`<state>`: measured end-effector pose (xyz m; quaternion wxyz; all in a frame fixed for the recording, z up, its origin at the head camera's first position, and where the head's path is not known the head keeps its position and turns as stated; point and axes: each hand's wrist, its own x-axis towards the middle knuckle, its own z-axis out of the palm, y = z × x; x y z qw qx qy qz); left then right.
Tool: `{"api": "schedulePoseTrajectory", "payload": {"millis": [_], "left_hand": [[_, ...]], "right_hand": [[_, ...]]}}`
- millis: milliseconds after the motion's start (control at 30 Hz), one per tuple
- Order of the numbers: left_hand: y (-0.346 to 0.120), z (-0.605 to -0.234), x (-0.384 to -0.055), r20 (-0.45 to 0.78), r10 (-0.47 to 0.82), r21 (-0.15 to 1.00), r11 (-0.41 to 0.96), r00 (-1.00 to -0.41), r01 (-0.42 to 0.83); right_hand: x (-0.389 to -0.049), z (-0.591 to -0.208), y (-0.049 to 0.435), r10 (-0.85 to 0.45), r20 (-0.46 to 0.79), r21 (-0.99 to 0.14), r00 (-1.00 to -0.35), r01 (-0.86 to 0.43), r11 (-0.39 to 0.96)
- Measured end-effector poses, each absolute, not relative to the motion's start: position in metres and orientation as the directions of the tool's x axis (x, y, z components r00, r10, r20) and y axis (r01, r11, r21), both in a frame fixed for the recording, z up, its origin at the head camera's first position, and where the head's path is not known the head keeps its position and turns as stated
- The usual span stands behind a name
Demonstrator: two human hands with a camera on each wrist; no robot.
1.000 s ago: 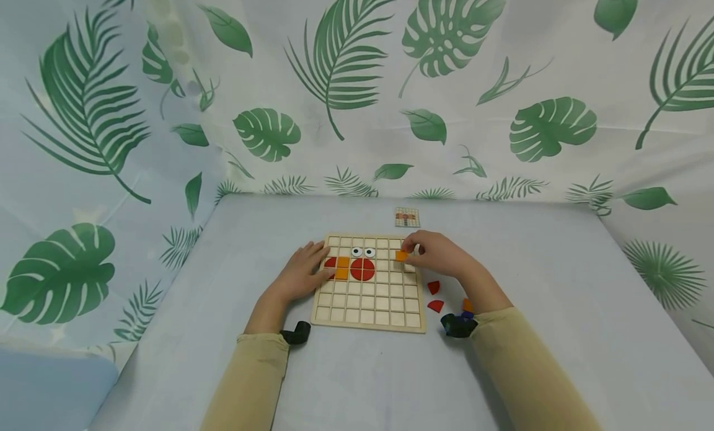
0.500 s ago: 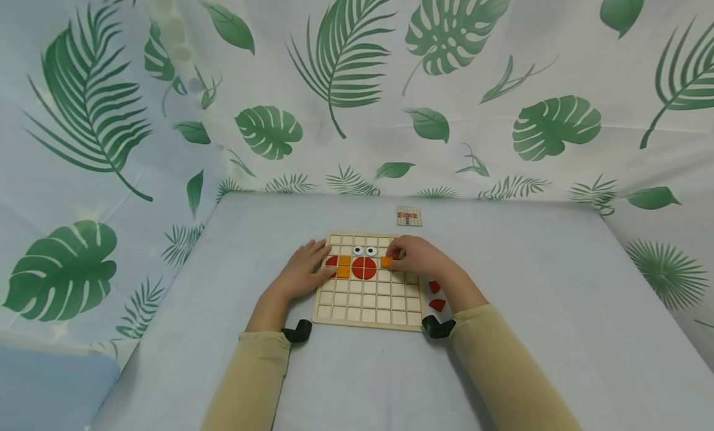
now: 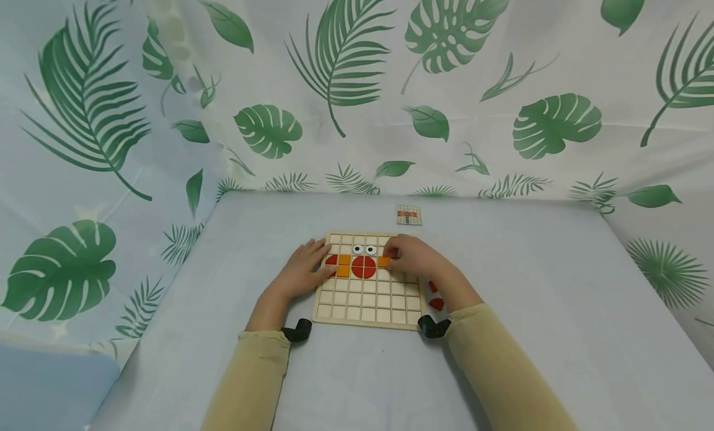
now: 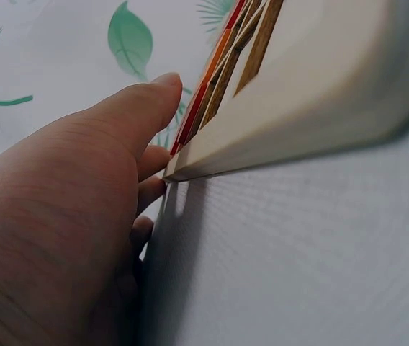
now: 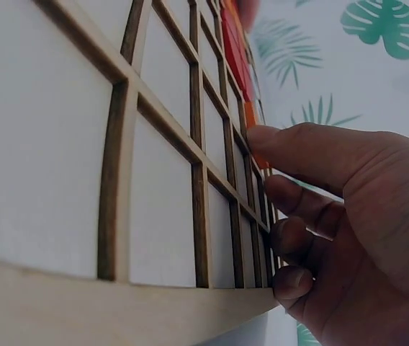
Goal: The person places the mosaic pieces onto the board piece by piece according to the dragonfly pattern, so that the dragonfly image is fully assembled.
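Note:
A wooden grid board (image 3: 357, 302) lies on the table. At its left edge my left hand (image 3: 298, 273) rests with fingers extended, the thumb reaching over the frame beside a red piece (image 3: 331, 259). My right hand (image 3: 421, 258) pinches an orange square tile (image 3: 383, 262) at a cell right of the red circle (image 3: 364, 267); in the right wrist view the thumb lies against this orange tile (image 5: 259, 155). Two eye tiles (image 3: 364, 250) sit above the circle, and orange tiles (image 3: 344, 266) fill cells left of it.
Loose red pieces (image 3: 436, 304) lie right of the board, partly behind the right forearm. A small pattern card (image 3: 409, 215) lies beyond the board's far edge. A leaf-print curtain (image 3: 357, 108) rises behind the table.
My right hand has carried the orange tile leftward and slightly down, from the board's right side to the cell beside the red circle. My left hand has stayed at the left edge.

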<state>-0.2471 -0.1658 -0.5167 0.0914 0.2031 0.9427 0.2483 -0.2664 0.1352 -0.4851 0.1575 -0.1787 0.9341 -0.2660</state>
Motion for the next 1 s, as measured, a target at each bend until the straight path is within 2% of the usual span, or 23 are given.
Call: {"api": "schedulePoseTrajectory", "payload": {"millis": [500,1000], "left_hand": [[-0.166,-0.515,-0.247,-0.069,0.431,0.506,0.793,-0.900,0.341],[-0.166,-0.517,-0.247,-0.068,0.428,0.506,0.793,-0.901,0.338]], "right_hand": [[-0.263,-0.479,0.140,-0.405,-0.189,-0.561,-0.895,-0.240,0.792],[-0.248,-0.459,0.202,-0.370,-0.226,-0.547,-0.901,-0.197,0.814]]}}
